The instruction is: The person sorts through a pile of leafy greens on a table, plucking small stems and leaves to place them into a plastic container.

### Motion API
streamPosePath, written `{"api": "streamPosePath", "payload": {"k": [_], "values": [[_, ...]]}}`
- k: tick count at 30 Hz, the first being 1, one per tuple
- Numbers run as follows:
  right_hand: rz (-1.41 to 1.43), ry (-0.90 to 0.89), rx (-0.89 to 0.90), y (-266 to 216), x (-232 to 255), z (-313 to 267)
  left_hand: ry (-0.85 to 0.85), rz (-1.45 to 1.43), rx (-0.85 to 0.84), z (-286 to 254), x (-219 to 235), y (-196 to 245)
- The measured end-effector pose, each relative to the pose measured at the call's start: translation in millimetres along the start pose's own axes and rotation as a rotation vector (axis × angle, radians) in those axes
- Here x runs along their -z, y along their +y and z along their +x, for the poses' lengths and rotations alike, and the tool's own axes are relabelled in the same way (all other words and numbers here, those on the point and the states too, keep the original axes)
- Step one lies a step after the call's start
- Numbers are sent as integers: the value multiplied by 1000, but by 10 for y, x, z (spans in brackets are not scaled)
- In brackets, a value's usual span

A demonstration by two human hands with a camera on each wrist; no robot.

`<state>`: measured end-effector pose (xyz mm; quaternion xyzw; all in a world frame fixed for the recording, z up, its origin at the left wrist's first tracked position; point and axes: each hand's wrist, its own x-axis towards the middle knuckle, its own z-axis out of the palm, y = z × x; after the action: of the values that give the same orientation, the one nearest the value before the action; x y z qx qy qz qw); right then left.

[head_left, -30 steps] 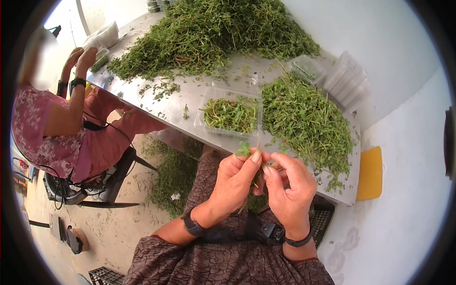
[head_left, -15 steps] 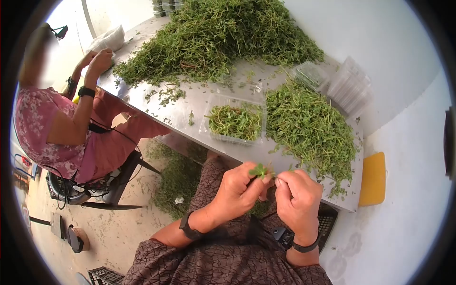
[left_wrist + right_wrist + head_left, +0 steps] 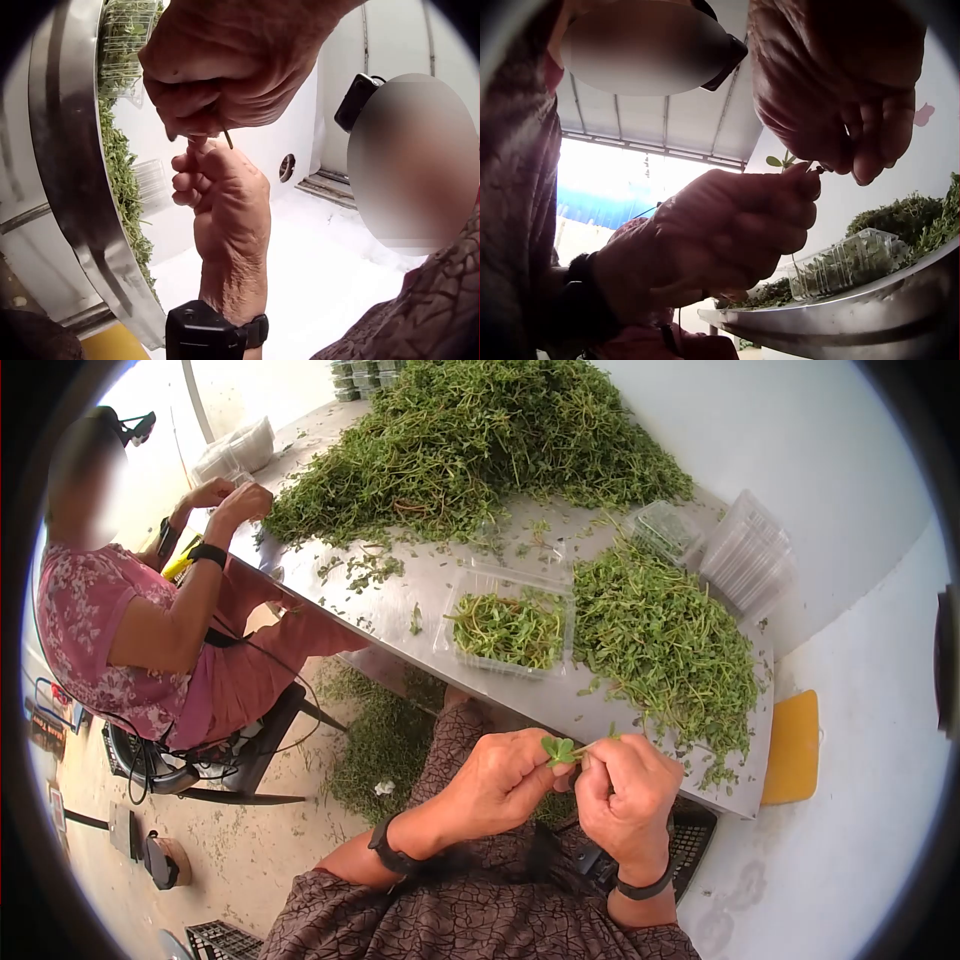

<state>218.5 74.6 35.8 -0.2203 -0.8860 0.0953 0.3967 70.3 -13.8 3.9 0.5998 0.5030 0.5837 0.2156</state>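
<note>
My left hand (image 3: 495, 785) grips a small green leafy sprig (image 3: 560, 751) between thumb and curled fingers, above my lap and just off the table's front edge. Against it, my right hand (image 3: 630, 800) pinches the sprig's thin stem, its fingertips close to the left thumb. Rounded leaves (image 3: 775, 161) stick out between the two hands in the right wrist view. A short piece of stem (image 3: 227, 135) pokes out below the left hand in the left wrist view. On the table beyond sits an open clear plastic box (image 3: 508, 630) filled with similar sprigs.
A large heap of greens (image 3: 480, 450) covers the back of the metal table (image 3: 400, 595), with a smaller pile (image 3: 665, 650) at right. Stacked clear lids (image 3: 748, 555) stand by the wall. Another person (image 3: 150, 630) sits at left. Cut greens (image 3: 385, 740) lie on the floor.
Both hands have come lower and turned, the right fingers now closing on the stem beside the left thumb. The view has shifted, with the table lower and further right. The other person's hands have moved too.
</note>
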Motion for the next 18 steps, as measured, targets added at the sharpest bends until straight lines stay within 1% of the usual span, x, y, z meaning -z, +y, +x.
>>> {"api": "streamPosePath", "payload": {"k": [1, 2, 3, 4, 5, 6, 7, 8, 9, 11, 12, 13, 14, 16, 18], "values": [[-57, 40, 5, 0, -1, 7, 1, 0, 2, -14, 27, 15], [-57, 39, 4, 50, 7, 17, -53, -42, -30, -31, 63, 36], [-26, 95, -82, 143, 22, 30, -107, -85, -63, -40, 95, 54], [7, 149, -165, 196, 31, 44, -106, -86, -62, -40, 122, 79], [7, 146, -164, 186, 53, 63, -66, -125, -22, -32, 151, 109], [52, 94, -136, 157, 94, 90, -26, -165, 19, -19, 171, 133], [97, 43, -109, 142, 115, 102, -26, -165, 21, 11, 166, 148], [159, -6, -93, 112, 71, 74, 59, -143, 42, 55, 147, 158], [158, -4, -94, 80, 52, 54, 143, -121, 62, 93, 136, 164], [212, -222, -2, 18, 13, 24, 127, -116, 68, 102, 132, 138], [178, -208, 57, -9, -17, 30, 98, -116, 70, 85, 106, 91], [181, -207, 53, -7, -20, 29, 69, -114, 73, 74, 91, 64], [182, -203, 53, -4, -21, 30, -9, -98, 139, 63, 115, 57], [185, -198, 47, 24, -36, 14, -8, -79, 168, 36, 106, 53], [240, -132, -25, 62, -73, -13, -3, -58, 198, 31, 100, 42]]}}
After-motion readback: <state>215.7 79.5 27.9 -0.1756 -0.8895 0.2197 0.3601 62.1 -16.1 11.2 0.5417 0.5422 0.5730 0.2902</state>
